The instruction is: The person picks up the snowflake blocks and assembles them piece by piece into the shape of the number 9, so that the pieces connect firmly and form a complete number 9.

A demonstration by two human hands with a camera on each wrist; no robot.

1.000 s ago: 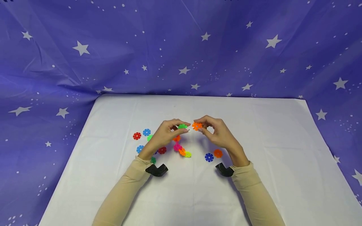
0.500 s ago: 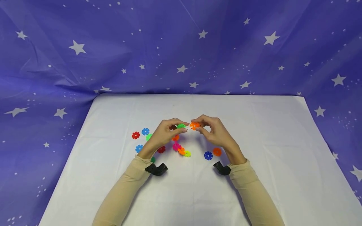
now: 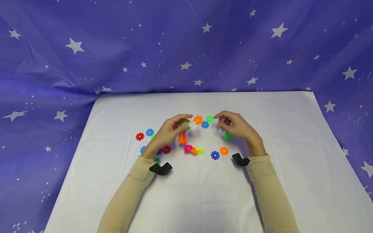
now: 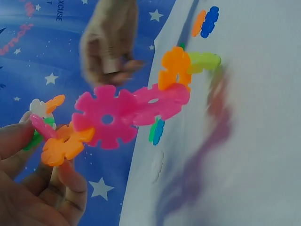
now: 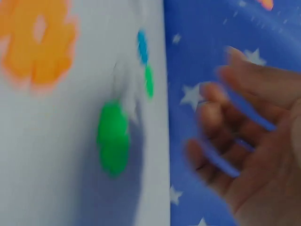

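Note:
My left hand (image 3: 170, 131) pinches the green disc of a chain of notched plastic snowflake discs. In the left wrist view, a white disc (image 4: 38, 108) and a small-looking orange disc (image 4: 55, 102) join on beyond the thumb. From the fingers the chain hangs out through orange, pink discs (image 4: 107, 117), another orange disc (image 4: 176, 68) and a yellow-green disc (image 4: 204, 62). My right hand (image 3: 237, 127) is apart from the chain with nothing between its fingers, which are loosely bent. It hovers over the table near a loose green disc (image 3: 227, 136).
Blue (image 3: 205, 124) and light-green discs (image 3: 209, 119) lie beyond the chain. A dark-blue disc (image 3: 215, 155) and an orange disc (image 3: 224, 150) lie nearer. Several more, including a red disc (image 3: 140, 136), are left of my left wrist. A starry curtain (image 3: 186, 48) backs the white table (image 3: 262, 194).
My right hand has let go of the orange disc, which now stays joined to the white disc, and has moved right. My left hand keeps its pinch; the view has shifted slightly.

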